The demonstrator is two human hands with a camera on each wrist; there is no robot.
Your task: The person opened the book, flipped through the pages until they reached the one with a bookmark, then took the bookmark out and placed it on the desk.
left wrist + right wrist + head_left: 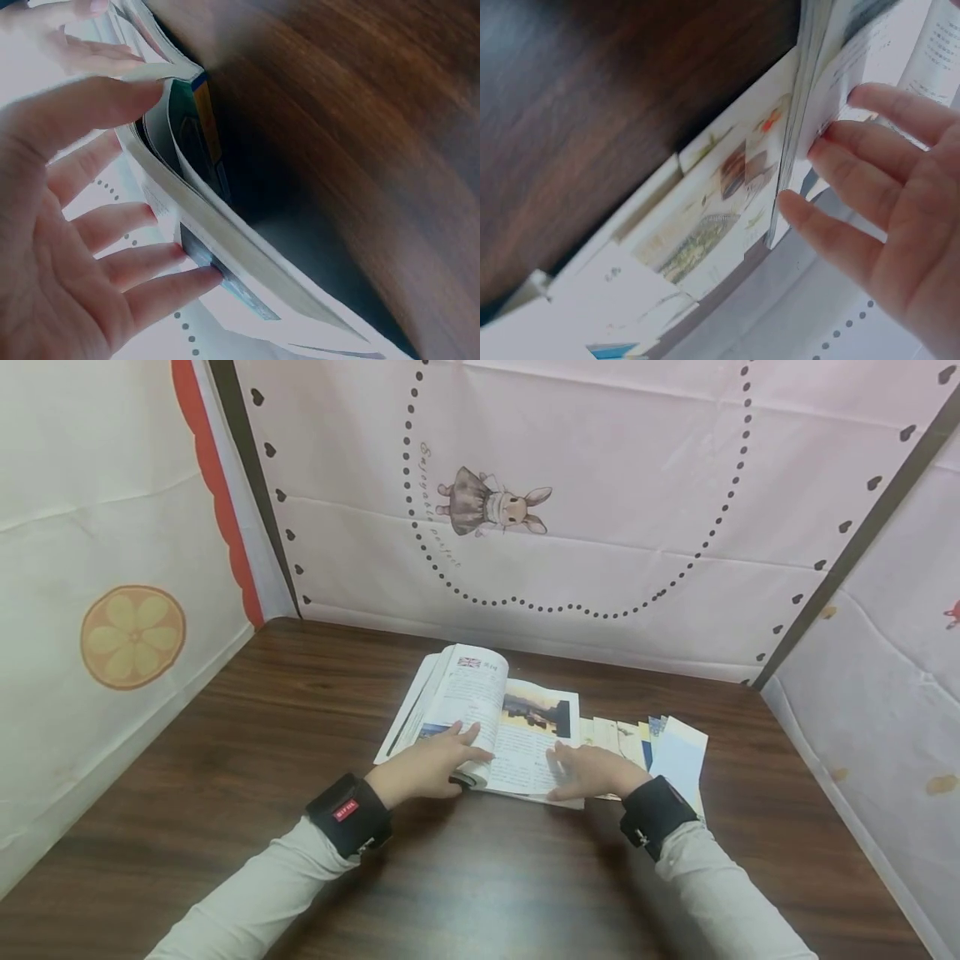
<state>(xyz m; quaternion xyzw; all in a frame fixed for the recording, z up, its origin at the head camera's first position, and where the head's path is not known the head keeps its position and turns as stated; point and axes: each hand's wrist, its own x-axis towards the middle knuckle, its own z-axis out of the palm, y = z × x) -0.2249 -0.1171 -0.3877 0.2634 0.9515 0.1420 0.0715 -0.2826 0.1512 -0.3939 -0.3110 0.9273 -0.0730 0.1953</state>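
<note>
A thick book (517, 764) lies spread on the wooden table, its left pages (480, 685) bulging up in a curve. My left hand (427, 764) rests on the left pages with fingers spread. In the left wrist view, its thumb (127, 101) reaches the book's lower edge by the spine, where a gap shows under the pages. On the right page, below a sunset photo (536, 714), my right hand (596, 770) lies with its fingertips touching the paper. Its fingers (855, 176) appear fairly straight at the page edge in the right wrist view.
Several overlapping illustrated cards or leaflets (611, 735) fan out right of the book, a pale blue one (681, 747) at their end, partly behind my right wrist. Patterned cloth walls (600, 510) enclose the table (300, 693) at the back and sides.
</note>
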